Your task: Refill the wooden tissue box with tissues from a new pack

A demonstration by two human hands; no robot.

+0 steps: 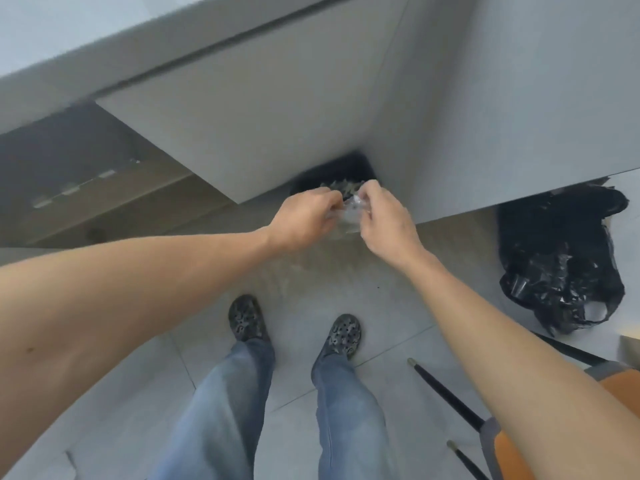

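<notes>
— Grey floor tiles (398, 306) below, pale cabinet door (242, 126) swung out above a dark bin (346, 168). What do the hands hold?

— Left hand (304, 216) and right hand (388, 226) both pinch a crumpled clear plastic wrapper (349, 214) between them, just over the bin.

— Anything nearby?

— A black plastic bag (561, 258) on the floor at right, near an orange chair (519, 445).
</notes>
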